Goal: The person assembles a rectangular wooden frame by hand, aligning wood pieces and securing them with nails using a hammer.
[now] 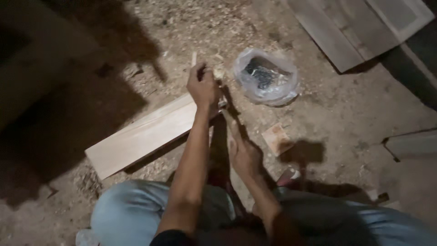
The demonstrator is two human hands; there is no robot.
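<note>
The left hand [203, 86] is clenched on a thin wooden stick [194, 59] above a plank [141, 134]. The right hand [244, 155] grips a hammer handle [230, 120], near a plastic bag [266, 77].

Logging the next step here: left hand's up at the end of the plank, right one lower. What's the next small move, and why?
Probably bring the right hand up toward the left hand. The left hand is closed around something small at the end of the wooden plank, too dim to identify, while the right sits lower, apart from the plank.

Clear plastic bag [266, 77] on floor
</note>
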